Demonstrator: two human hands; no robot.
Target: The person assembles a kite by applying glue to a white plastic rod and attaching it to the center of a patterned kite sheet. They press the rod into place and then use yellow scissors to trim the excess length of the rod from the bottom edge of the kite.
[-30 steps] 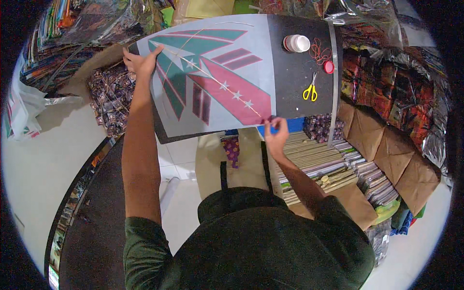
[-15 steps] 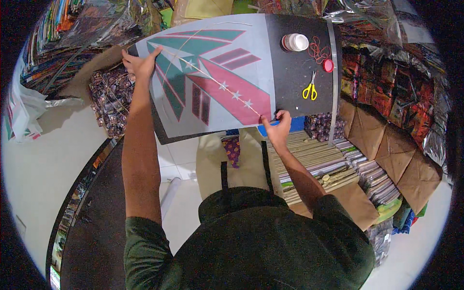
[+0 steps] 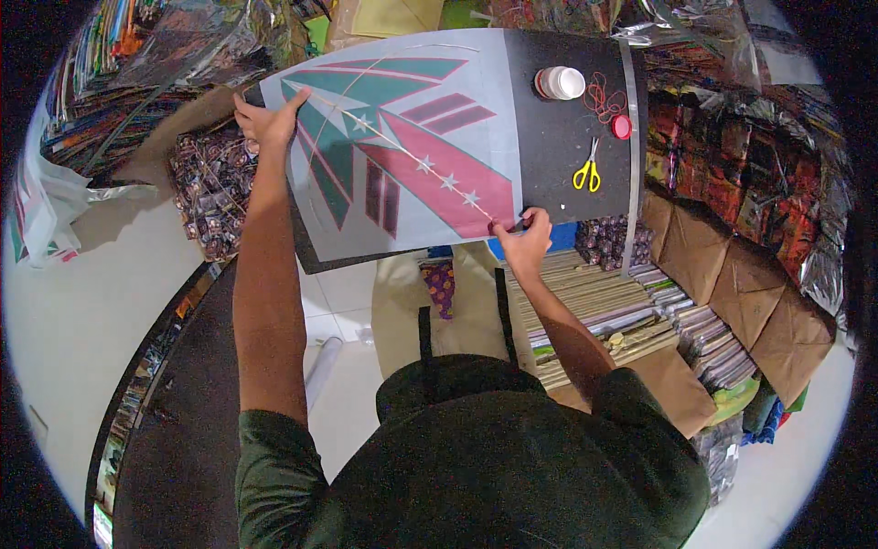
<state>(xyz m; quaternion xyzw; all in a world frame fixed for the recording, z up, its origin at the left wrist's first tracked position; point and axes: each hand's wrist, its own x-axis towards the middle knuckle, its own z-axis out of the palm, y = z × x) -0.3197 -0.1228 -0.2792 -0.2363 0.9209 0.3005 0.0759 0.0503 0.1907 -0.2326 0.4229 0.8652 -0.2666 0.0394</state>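
Note:
A kite sheet [image 3: 462, 78] printed with green and red shapes and white stars lies on a black board [image 3: 572, 203]. A thin straight stick [image 3: 409, 156] runs diagonally across the print. A bowed stick [image 3: 350, 84] crosses it near the upper left end. My left hand [image 3: 270, 123] is at the board's left edge, thumb on the straight stick's upper end, other fingers spread beyond the edge. At the near edge my right hand [image 3: 526, 240] closes thumb and forefinger on the stick's lower end.
On the board's right side are a white-lidded jar [image 3: 560, 83], red thread [image 3: 604, 99], a red cap [image 3: 621, 127] and yellow-handled scissors [image 3: 587, 169]. Wrapped stacks [image 3: 700, 151] stand to the right, bundled goods [image 3: 215, 188] to the left. Sticks [image 3: 576, 288] lie below the board.
Both hands keep nearly the same places on the stick. The view has shifted very slightly.

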